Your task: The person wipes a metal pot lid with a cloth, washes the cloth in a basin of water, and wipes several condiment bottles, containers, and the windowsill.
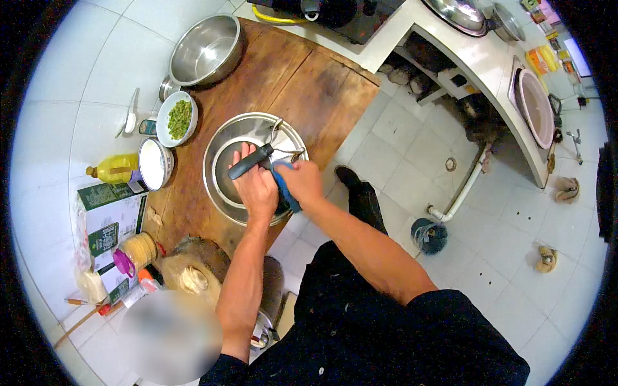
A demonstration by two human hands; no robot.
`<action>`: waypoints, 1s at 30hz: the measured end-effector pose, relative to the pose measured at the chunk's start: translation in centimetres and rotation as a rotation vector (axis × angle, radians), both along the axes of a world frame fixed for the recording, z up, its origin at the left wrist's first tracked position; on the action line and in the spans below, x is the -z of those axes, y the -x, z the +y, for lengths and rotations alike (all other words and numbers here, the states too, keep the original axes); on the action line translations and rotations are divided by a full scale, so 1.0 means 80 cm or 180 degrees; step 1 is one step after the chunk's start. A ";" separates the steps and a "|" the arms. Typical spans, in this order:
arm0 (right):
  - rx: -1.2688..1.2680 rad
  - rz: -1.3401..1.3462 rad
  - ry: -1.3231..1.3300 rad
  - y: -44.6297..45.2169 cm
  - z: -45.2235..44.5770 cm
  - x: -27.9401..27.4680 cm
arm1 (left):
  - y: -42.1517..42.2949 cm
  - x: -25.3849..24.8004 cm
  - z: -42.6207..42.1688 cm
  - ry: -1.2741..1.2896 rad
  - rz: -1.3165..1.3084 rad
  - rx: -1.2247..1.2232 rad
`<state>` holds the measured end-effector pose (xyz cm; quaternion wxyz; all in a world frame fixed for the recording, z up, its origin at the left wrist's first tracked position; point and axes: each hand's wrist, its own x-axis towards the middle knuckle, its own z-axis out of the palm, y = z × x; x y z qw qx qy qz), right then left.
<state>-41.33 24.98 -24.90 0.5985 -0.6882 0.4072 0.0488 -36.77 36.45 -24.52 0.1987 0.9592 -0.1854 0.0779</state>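
My left hand (256,192) is palm up with its fingers partly stretched. It supports a black-handled tool (251,161) that lies across it. Two bent metal wire arms fork from the handle's end; I cannot make out its exact kind. My right hand (304,180) is closed around a blue cloth (283,185), close against the left hand. Part of the cloth hangs below the fingers. Both hands are above a wide steel basin (214,149), whose interior they partly hide.
On the wooden table (290,71) stand a large steel bowl (205,48), a bowl of chopped greens (168,128), a white bowl (152,166) and an oil bottle (119,169). A printed carton (103,222) and a pink-lidded jar (136,251) are near the wall.
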 end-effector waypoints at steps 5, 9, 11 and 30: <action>0.0210 0.0141 0.0029 -0.032 0.002 -0.011 | -0.003 0.008 0.003 0.0093 0.0045 0.0065; -0.0081 -0.0018 -0.0143 0.001 0.003 -0.003 | -0.007 0.009 0.001 0.0180 0.0113 -0.0045; 0.0115 0.0043 -0.0343 0.004 0.013 0.000 | -0.003 0.006 0.003 0.0185 0.0082 -0.0051; 0.0517 0.0253 -0.0303 -0.045 0.002 -0.038 | -0.006 0.010 0.002 0.0472 -0.0067 0.0130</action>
